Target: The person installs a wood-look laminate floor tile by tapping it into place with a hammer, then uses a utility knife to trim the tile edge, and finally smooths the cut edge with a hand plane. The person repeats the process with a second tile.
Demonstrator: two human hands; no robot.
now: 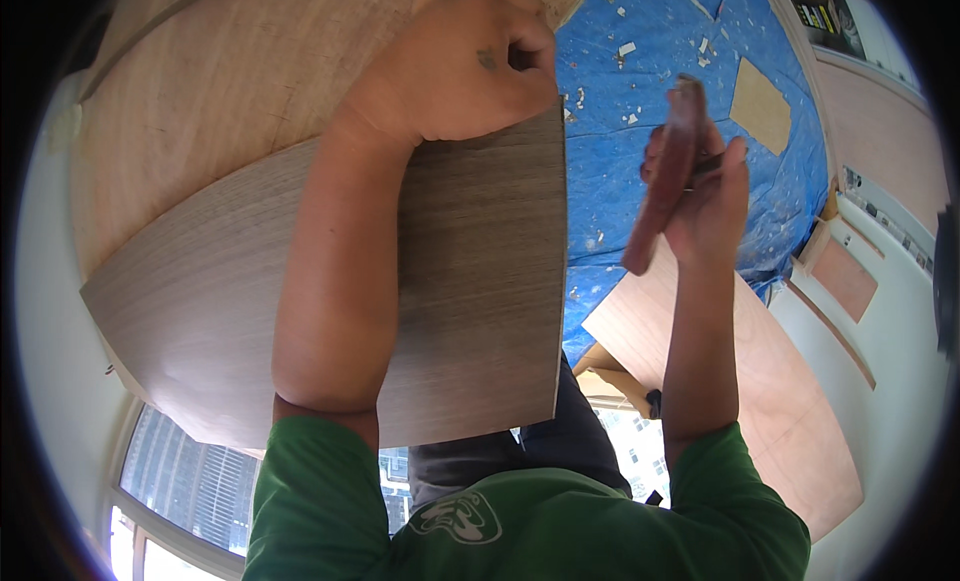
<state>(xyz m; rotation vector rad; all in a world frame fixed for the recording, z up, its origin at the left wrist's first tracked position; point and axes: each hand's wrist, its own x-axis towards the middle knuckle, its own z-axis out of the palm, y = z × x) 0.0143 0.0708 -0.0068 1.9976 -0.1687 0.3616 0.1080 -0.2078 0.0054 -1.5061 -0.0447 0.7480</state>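
Note:
A grey-brown wood-grain panel (480, 281) lies in front of me, its straight right edge running toward my body. At its far right corner rests my left hand (465, 66), closed like a fist with the thumb curled against the forefinger. Whatever it may hold is hidden beneath. To the right of the panel, my right hand (708, 206) is raised, wrapped round a slim reddish-brown tool with a dark crosspiece, which looks like a wooden hand plane (662, 186). Motion blurs this tool, and it is apart from the panel.
Under the panel is a larger pale wooden board (220, 131). Blue sheeting (610, 211) strewn with white scraps covers the floor at right, with a tan offcut (760, 106) on it. A light plywood sheet (790, 411) leans at lower right. Windows (185, 471) show at lower left.

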